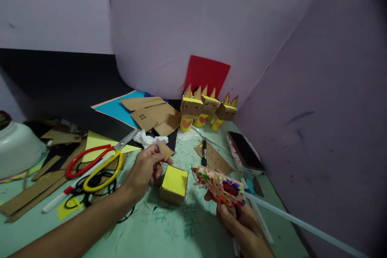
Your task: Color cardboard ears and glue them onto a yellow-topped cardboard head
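My left hand (148,167) pinches a small paper triangle (165,150), tan with a purple edge, just above and behind a cardboard box. That small box (174,181) has a yellow top and sits on the green table. In my right hand (238,221) is a glue gun (220,187) with a flowery pattern; its nozzle points left toward the box without touching it. A long whitish glue stick (299,221) sticks out of the gun's back end. A red light glows on the gun's side.
Red-and-yellow handled scissors (99,163), a white marker (57,203) and cardboard strips (36,191) lie left. Cardboard figures with pointed ears (192,109) stand behind, before red paper (207,73). A black pen (204,153) and a phone (245,149) lie toward the right wall.
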The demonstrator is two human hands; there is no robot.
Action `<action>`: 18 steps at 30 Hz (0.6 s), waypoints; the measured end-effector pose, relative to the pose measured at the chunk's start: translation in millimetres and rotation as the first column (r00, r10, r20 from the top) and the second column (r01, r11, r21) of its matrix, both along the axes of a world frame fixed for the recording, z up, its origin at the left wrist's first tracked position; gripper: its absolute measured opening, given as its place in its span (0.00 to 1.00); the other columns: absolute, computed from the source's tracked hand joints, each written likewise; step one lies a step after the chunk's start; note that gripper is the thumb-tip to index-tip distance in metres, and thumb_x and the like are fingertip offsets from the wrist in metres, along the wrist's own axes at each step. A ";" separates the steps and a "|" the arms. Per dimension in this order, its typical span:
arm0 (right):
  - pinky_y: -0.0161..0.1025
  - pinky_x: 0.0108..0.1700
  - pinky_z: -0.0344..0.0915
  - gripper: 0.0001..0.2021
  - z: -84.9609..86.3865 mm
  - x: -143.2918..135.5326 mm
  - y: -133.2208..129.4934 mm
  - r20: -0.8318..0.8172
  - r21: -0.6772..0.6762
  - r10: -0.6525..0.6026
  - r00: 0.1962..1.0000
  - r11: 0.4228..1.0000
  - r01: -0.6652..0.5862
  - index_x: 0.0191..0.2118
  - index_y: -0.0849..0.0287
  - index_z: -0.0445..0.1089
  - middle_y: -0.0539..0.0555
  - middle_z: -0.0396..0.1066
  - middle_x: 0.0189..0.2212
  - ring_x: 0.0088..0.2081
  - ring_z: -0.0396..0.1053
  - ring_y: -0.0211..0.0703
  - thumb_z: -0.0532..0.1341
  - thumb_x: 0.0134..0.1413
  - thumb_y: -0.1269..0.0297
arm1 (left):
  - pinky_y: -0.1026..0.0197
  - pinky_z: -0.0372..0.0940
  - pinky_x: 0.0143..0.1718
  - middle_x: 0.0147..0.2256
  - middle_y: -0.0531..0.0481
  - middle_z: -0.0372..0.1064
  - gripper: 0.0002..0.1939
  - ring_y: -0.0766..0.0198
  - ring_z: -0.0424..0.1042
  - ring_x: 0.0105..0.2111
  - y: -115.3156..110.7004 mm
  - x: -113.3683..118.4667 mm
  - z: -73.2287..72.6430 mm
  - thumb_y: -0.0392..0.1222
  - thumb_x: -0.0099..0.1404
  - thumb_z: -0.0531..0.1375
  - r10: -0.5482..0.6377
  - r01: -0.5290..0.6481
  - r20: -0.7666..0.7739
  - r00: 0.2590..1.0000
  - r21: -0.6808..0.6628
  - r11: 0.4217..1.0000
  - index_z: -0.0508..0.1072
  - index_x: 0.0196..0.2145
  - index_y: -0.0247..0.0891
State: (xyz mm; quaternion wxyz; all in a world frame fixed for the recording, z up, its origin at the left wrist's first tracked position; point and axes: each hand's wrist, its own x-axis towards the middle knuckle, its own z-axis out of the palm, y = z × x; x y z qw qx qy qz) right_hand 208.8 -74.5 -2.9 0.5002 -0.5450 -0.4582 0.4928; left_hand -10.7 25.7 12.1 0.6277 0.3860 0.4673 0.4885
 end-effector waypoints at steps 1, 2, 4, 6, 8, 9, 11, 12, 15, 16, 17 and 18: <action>0.35 0.16 0.57 0.20 4.3 0.3 2.4 0.040 0.003 -0.011 0.999 1.000 0.010 0.42 0.54 0.75 0.56 0.72 0.27 0.19 0.60 0.40 0.65 0.41 0.52 | 0.72 0.41 0.11 0.25 0.50 0.73 0.10 0.77 0.52 0.11 -1.5 1.3 -0.2 0.42 0.51 0.58 -0.002 0.002 -0.007 1.000 0.019 1.000 0.67 0.30 0.34; 0.36 0.17 0.58 0.21 9.5 1.0 4.2 0.090 0.012 -0.020 0.996 1.000 0.019 0.43 0.54 0.75 0.57 0.73 0.29 0.20 0.62 0.41 0.66 0.41 0.51 | 0.72 0.41 0.11 0.25 0.51 0.72 0.10 0.78 0.52 0.11 -2.9 2.5 -0.2 0.42 0.52 0.58 0.004 -0.003 -0.011 1.000 0.037 0.999 0.67 0.31 0.34; 0.39 0.22 0.63 0.22 22.3 3.1 5.4 0.187 0.029 -0.016 0.982 1.000 0.011 0.43 0.55 0.75 0.58 0.73 0.31 0.25 0.67 0.46 0.65 0.41 0.50 | 0.72 0.42 0.12 0.25 0.52 0.71 0.09 0.78 0.52 0.11 -5.1 4.5 -0.6 0.43 0.53 0.57 0.029 -0.029 -0.012 0.999 0.062 0.998 0.66 0.31 0.35; 0.43 0.30 0.67 0.23 37.4 4.7 4.1 0.265 0.016 0.003 0.964 1.000 -0.008 0.46 0.54 0.74 0.58 0.74 0.32 0.32 0.69 0.51 0.64 0.44 0.49 | 0.72 0.43 0.12 0.25 0.52 0.71 0.09 0.78 0.52 0.11 -6.8 5.9 -2.0 0.44 0.54 0.57 0.055 -0.053 -0.013 0.998 0.072 0.996 0.66 0.31 0.35; 0.47 0.40 0.67 0.23 52.6 4.9 2.2 0.317 -0.039 0.024 0.948 0.999 -0.012 0.50 0.53 0.71 0.58 0.74 0.38 0.40 0.70 0.54 0.63 0.47 0.50 | 0.72 0.44 0.13 0.25 0.53 0.71 0.10 0.78 0.52 0.12 -8.1 6.8 -4.0 0.44 0.55 0.57 0.062 -0.061 -0.012 0.998 0.088 0.994 0.65 0.32 0.36; 0.49 0.46 0.66 0.23 59.3 4.5 1.7 0.333 -0.075 0.042 0.942 0.997 -0.018 0.51 0.52 0.70 0.58 0.74 0.42 0.45 0.69 0.55 0.63 0.48 0.51 | 0.72 0.45 0.13 0.25 0.53 0.71 0.10 0.77 0.52 0.12 -8.6 7.1 -5.0 0.45 0.55 0.58 0.061 -0.059 -0.013 0.998 0.095 0.994 0.65 0.33 0.36; 0.50 0.51 0.62 0.24 69.4 3.4 1.4 0.363 -0.144 0.102 0.926 0.988 -0.052 0.52 0.53 0.69 0.58 0.72 0.48 0.52 0.65 0.56 0.62 0.49 0.51 | 0.72 0.46 0.14 0.25 0.54 0.71 0.10 0.77 0.53 0.13 -9.5 7.6 -6.9 0.45 0.57 0.58 0.056 -0.053 -0.022 0.998 0.108 0.993 0.65 0.34 0.36; 0.50 0.53 0.62 0.24 72.6 2.9 1.6 0.376 -0.165 0.129 0.918 0.984 -0.070 0.52 0.53 0.69 0.58 0.71 0.49 0.53 0.64 0.56 0.62 0.49 0.50 | 0.72 0.47 0.15 0.25 0.54 0.71 0.10 0.77 0.53 0.14 -9.8 7.9 -8.0 0.45 0.57 0.57 0.057 -0.053 -0.030 0.998 0.115 0.992 0.65 0.34 0.37; 0.48 0.54 0.62 0.26 75.8 1.3 2.0 0.399 -0.178 0.188 0.898 0.976 -0.125 0.54 0.54 0.68 0.57 0.70 0.50 0.52 0.65 0.56 0.60 0.50 0.47 | 0.71 0.52 0.17 0.25 0.55 0.71 0.08 0.74 0.58 0.16 -10.1 9.2 -12.2 0.44 0.59 0.57 0.078 -0.069 -0.063 0.995 0.140 0.988 0.66 0.34 0.38; 0.47 0.54 0.62 0.27 75.9 0.5 2.2 0.399 -0.175 0.203 0.894 0.974 -0.143 0.54 0.53 0.67 0.56 0.71 0.50 0.52 0.66 0.55 0.60 0.51 0.47 | 0.71 0.54 0.19 0.25 0.54 0.71 0.08 0.73 0.61 0.18 -10.2 9.8 -13.9 0.44 0.59 0.57 0.085 -0.073 -0.071 0.994 0.148 0.986 0.66 0.34 0.38; 0.48 0.54 0.61 0.26 76.3 -0.6 2.5 0.404 -0.171 0.215 0.889 0.973 -0.158 0.55 0.53 0.66 0.56 0.71 0.50 0.52 0.66 0.55 0.59 0.52 0.48 | 0.70 0.57 0.21 0.26 0.54 0.71 0.08 0.71 0.64 0.20 -10.5 10.3 -15.5 0.45 0.59 0.57 0.091 -0.078 -0.078 0.993 0.156 0.985 0.66 0.35 0.38; 0.48 0.55 0.61 0.26 77.1 -2.0 3.1 0.414 -0.171 0.233 0.880 0.969 -0.176 0.55 0.54 0.66 0.56 0.72 0.49 0.51 0.66 0.55 0.59 0.52 0.48 | 0.69 0.59 0.23 0.26 0.54 0.71 0.09 0.69 0.67 0.22 -10.9 10.7 -16.9 0.45 0.60 0.57 0.093 -0.078 -0.085 0.992 0.164 0.983 0.66 0.35 0.39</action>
